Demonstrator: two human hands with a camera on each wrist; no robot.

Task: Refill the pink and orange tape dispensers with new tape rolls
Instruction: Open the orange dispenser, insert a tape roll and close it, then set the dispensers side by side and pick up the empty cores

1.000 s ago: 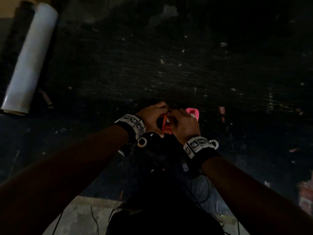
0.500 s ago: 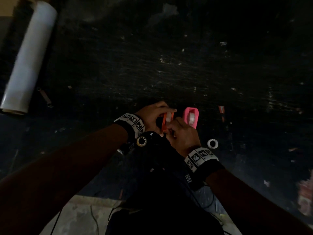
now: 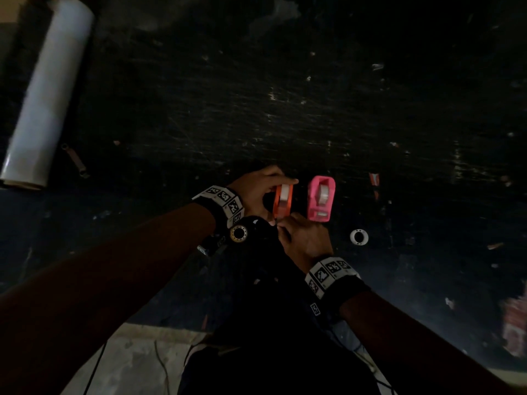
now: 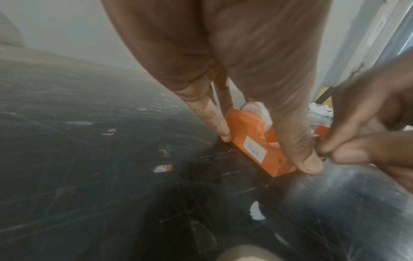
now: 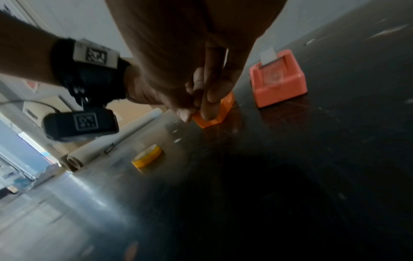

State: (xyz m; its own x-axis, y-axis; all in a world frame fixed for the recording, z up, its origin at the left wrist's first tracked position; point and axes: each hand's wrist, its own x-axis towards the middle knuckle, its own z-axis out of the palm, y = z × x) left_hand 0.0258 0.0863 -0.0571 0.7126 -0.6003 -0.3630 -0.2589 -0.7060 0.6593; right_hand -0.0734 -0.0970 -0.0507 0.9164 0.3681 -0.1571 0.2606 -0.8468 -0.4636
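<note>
The orange dispenser (image 3: 283, 201) stands on the dark table (image 3: 285, 109) with a white tape roll (image 4: 257, 109) seated in it. My left hand (image 3: 273, 195) grips it from the left, fingers (image 4: 220, 128) on the far side and thumb at the near end. My right hand (image 3: 281, 223) pinches at the dispenser's near cutter end; the tape end between its fingertips (image 5: 208, 109) is too thin to make out. The pink dispenser (image 3: 321, 199) stands just to the right, untouched, a roll inside and a tape tab sticking up.
A yellow tape roll (image 5: 147, 156) lies near my left wrist. A white empty core (image 3: 358, 237) lies right of my right hand. A large white film roll (image 3: 45, 92) lies at the far left. Small tape scraps dot the table.
My right hand has drawn back from over the orange dispenser to its near end, uncovering the pink dispenser. My left hand keeps its hold on the orange dispenser.
</note>
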